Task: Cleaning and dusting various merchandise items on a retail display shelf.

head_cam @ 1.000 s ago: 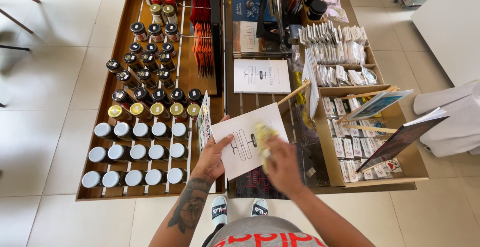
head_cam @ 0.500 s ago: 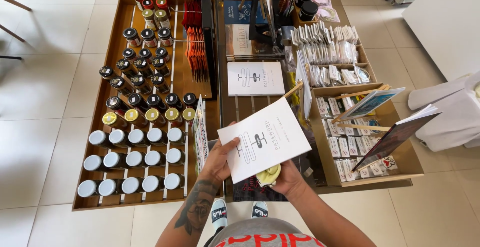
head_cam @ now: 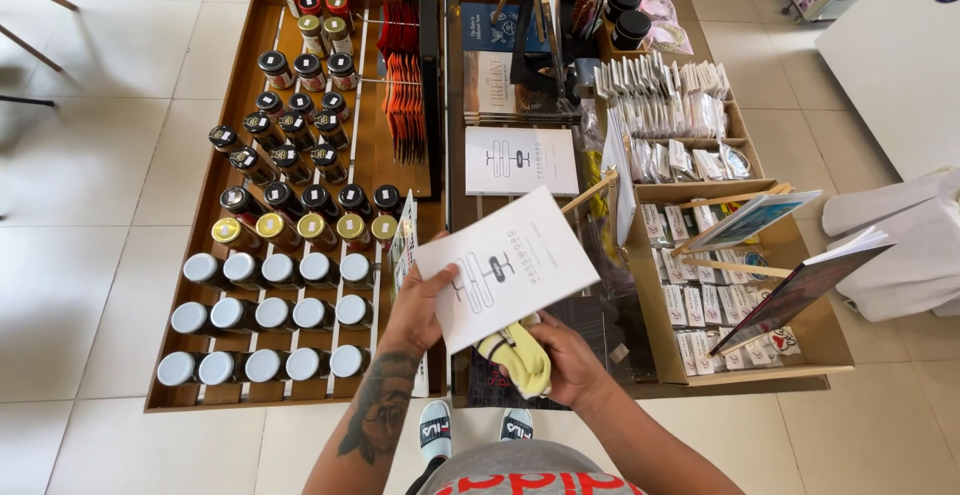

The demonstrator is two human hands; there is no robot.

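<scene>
- Over the counter [head_cam: 300, 400]: left hand [head_cam: 418, 305] has a closed grip on a white booklet [head_cam: 505, 265], tilted.
- Right hand [head_cam: 565, 360] is clenched round a yellow cloth [head_cam: 520, 360] under the booklet.
- Jars [head_cam: 270, 310] sit left.

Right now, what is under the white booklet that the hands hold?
Under the white booklet a yellow cloth sticks out, held in the right hand. The cloth's upper part is covered.

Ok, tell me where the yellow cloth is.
In the head view, the yellow cloth sits low centre, bunched in the right hand, just under the white booklet.
</scene>
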